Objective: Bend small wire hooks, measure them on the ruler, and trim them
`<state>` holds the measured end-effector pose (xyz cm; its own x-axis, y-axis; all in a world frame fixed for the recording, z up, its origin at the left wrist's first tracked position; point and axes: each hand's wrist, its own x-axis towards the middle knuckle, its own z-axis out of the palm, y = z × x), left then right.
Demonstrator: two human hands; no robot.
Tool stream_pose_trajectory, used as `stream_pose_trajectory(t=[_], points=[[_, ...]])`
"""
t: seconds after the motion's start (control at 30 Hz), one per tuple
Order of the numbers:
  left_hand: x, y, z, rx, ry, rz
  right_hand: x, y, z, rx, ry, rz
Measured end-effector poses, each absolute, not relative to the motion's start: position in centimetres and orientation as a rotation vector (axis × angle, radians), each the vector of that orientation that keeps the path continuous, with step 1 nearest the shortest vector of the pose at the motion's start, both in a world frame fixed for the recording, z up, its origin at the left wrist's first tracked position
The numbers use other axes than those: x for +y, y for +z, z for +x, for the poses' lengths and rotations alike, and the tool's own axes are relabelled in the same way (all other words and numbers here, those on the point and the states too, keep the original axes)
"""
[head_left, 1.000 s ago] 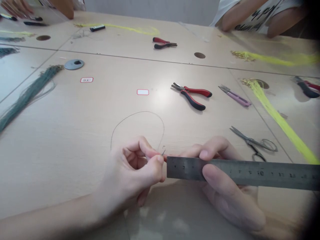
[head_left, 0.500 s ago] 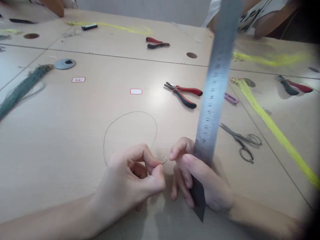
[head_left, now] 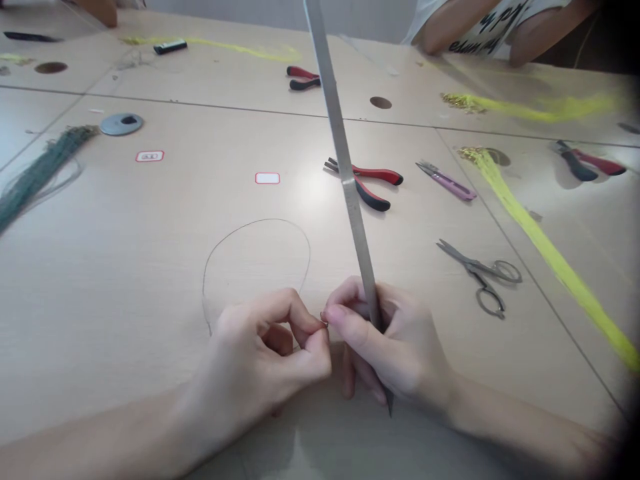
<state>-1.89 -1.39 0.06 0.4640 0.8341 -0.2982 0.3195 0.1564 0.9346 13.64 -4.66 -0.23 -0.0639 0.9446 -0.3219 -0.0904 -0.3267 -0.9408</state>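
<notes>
Thumb and index finger of my left hand (head_left: 273,350) pinch the end of a thin dark line, where a tiny metal hook (head_left: 324,319) peeks out. The line (head_left: 273,219) loops over the table beyond that hand. My right hand (head_left: 395,340) grips a steel ruler (head_left: 357,227), which rises up and away, seen nearly edge-on. Its thumb and index fingertip are pressed together at the hook, almost touching my left fingertips. Behind the ruler lie red-and-black pliers (head_left: 373,180), partly covered by it.
To the right lie scissors (head_left: 480,270), purple thread snips (head_left: 450,182) and a yellow strand bundle (head_left: 550,260). A green strand bundle (head_left: 43,170) is at left, near a grey disc (head_left: 121,124). More pliers (head_left: 303,79) lie farther back. Another person's arms (head_left: 460,27) rest across the table.
My right thumb and index finger have closed in on the hook. The ruler has turned from its flat face to nearly edge-on and swung left. The left hand stays nearly still.
</notes>
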Motion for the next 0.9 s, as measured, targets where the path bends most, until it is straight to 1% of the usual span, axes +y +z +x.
stream_pose_trajectory(t=[0.5, 0.67, 0.77, 0.87, 0.9], points=[[-0.9, 0.6, -1.6, 1.009, 0.394, 1.216, -4.6, -0.2, 13.5, -0.929, 1.528, -1.269], [-0.8, 0.5, -1.9, 0.984, 0.466, 1.050, -4.6, -0.1, 13.7, -0.645, 1.519, -0.902], [-0.7, 0.5, -2.0, 0.977, 0.490, 1.019, -4.6, 0.7, 14.2, -0.676, 1.358, -0.790], [-0.6, 0.6, -1.9, 0.968, 0.505, 1.013, -4.8, 1.3, 14.6, -0.754, 1.072, -0.891], [-0.6, 0.6, -1.9, 0.960, 0.505, 1.013, -4.9, 1.3, 14.6, -0.769, 1.041, -0.916]])
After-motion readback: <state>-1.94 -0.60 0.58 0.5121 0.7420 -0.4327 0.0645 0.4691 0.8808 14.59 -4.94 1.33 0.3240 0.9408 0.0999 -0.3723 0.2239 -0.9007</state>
